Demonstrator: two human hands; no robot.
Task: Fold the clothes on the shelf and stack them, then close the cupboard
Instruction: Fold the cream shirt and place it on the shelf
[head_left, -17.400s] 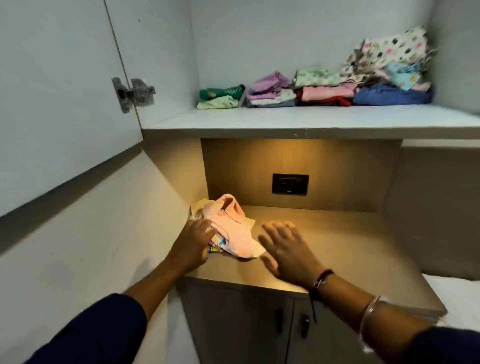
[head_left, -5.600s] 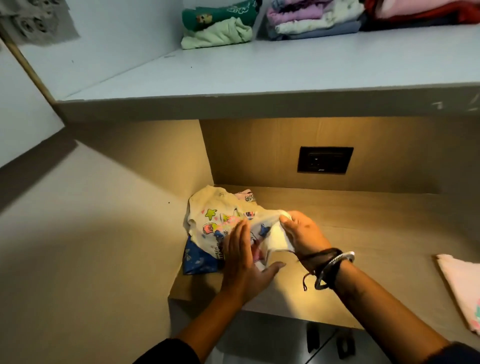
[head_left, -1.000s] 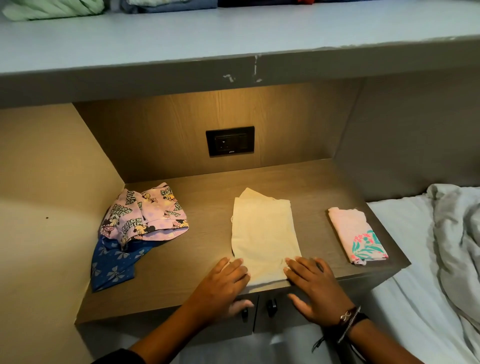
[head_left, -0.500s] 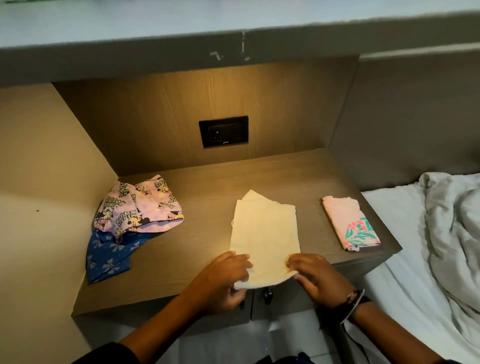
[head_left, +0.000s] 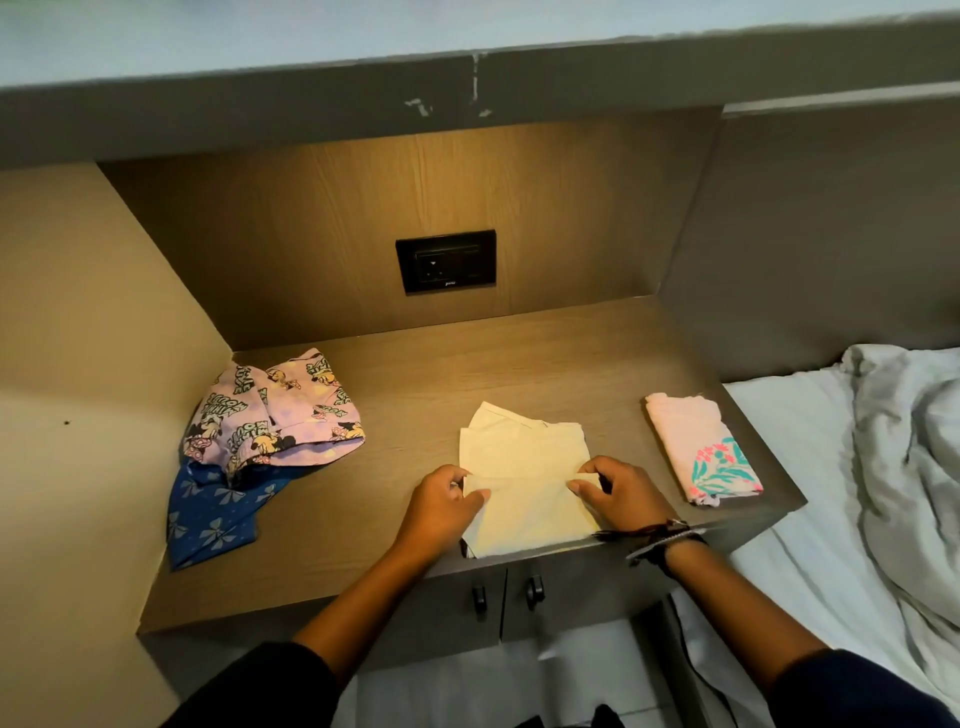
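A cream garment (head_left: 522, 467) lies flat on the wooden shelf (head_left: 426, 395), its near end folded up over its middle. My left hand (head_left: 441, 506) pinches the fold's left corner and my right hand (head_left: 618, 491) pinches its right corner. A folded pink garment with a floral print (head_left: 698, 447) rests at the shelf's right end. At the left end an unfolded pink cartoon-print garment (head_left: 272, 410) lies on top of a blue bow-print one (head_left: 213, 514).
A black socket plate (head_left: 445, 261) sits in the back panel. An upper shelf edge (head_left: 467, 83) overhangs the niche. Two closed cupboard doors with dark knobs (head_left: 504, 592) are below the shelf. A bed with rumpled white bedding (head_left: 883, 467) adjoins on the right.
Both hands went from pressing the cream garment's near edge to gripping its corners and lifting that edge up and away over the middle. The other clothes stayed put.
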